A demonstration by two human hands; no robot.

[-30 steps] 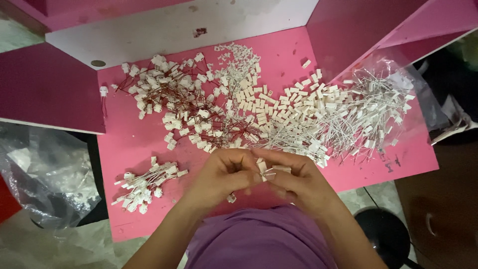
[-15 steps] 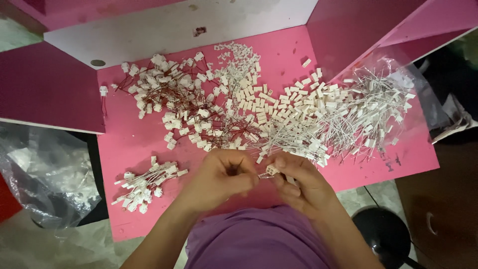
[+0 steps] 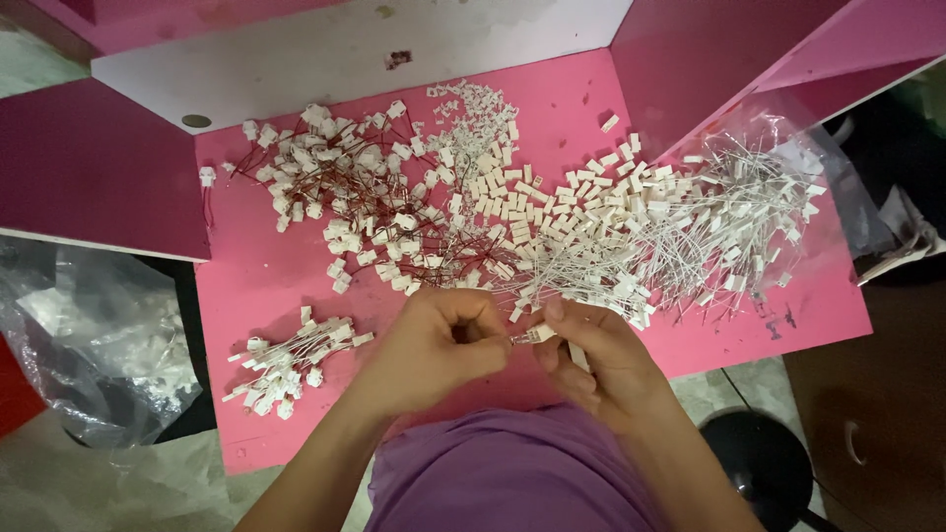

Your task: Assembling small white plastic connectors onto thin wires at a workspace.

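Note:
My left hand [image 3: 429, 350] and my right hand [image 3: 591, 360] meet at the near edge of the pink table [image 3: 256, 281]. Between their fingertips sits a small white plastic connector with thin wires [image 3: 532, 335]. The right hand pinches the connector housing; the left hand's fingers are closed on the wire end. Just beyond the hands lies a pile of loose white connector housings [image 3: 552, 202]. A heap of white-wired pieces [image 3: 709, 217] spreads to the right, and a heap of red-wired connectors [image 3: 345, 192] to the left.
A small bundle of white-wired connectors [image 3: 291, 360] lies at the near left of the table. A clear plastic bag [image 3: 89, 335] sits on the floor to the left. Pink panels [image 3: 99, 163] flank the table, and a black round stool base [image 3: 769, 463] stands at lower right.
The hands have stayed close together at the table's near edge, with the fingers shifting slightly around the small connector. The piles have not moved.

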